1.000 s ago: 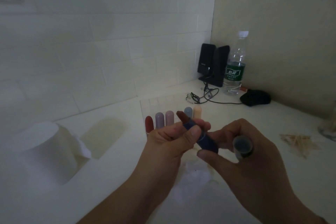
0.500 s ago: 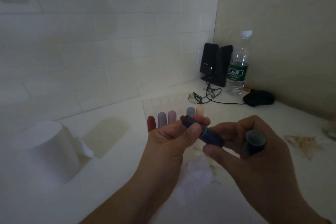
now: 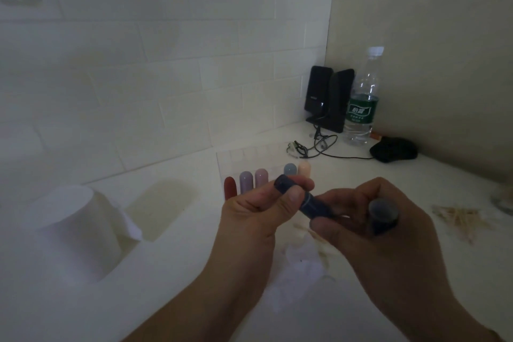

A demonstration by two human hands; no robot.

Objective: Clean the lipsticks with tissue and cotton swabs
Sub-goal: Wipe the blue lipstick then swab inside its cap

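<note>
Both hands hold a dark blue lipstick tube (image 3: 313,204) above the white counter. My left hand (image 3: 255,211) pinches its upper end between thumb and fingers; no red bullet shows at the tip. My right hand (image 3: 372,228) grips the tube's lower end with thumb and forefinger and also holds the dark cap (image 3: 384,215), open end toward me. Behind the hands, several capped lipsticks (image 3: 261,178) in red, lilac, pink, blue and peach stand in a clear rack (image 3: 236,155). A crumpled tissue (image 3: 302,266) lies under the hands. Cotton swabs (image 3: 463,218) are scattered to the right.
A white tissue roll (image 3: 72,228) stands at the left. In the back corner are two black speakers (image 3: 327,97) with cables (image 3: 319,144), a water bottle (image 3: 362,100) and a black mouse (image 3: 394,148). Tiled wall is close behind.
The red lipstick bullet that stuck out of the tube has gone down into it. My right hand, holding the cap, has shifted slightly right.
</note>
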